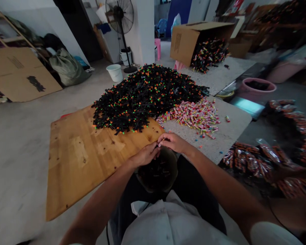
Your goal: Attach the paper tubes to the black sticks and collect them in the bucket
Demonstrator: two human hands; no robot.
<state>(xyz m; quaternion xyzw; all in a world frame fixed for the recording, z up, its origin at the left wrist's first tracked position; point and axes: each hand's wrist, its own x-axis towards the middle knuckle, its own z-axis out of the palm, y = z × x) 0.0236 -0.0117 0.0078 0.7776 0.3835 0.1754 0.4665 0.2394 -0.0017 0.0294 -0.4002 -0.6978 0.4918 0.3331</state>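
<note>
My left hand (146,153) and my right hand (173,142) meet above the rim of a dark round tub between my knees. Fingertips of both hands are closed together around something small; a pale bit shows there, but its kind is too small to make out. Inside the tub (146,182) lie dark pieces with a few lighter bits. Just beyond my hands is a heap of small pink, white and yellow wrapped tubes (197,117). To its left rises a large pile of black strips with orange and green tips (145,97).
A wooden board (73,163) extends to the left, a grey speckled tabletop (234,117) to the right. An open cardboard box (185,44) spills similar pieces behind. Bagged bundles (250,160) lie at right, near a pink tub (257,90). A fan (119,12) and white bucket (114,72) stand behind.
</note>
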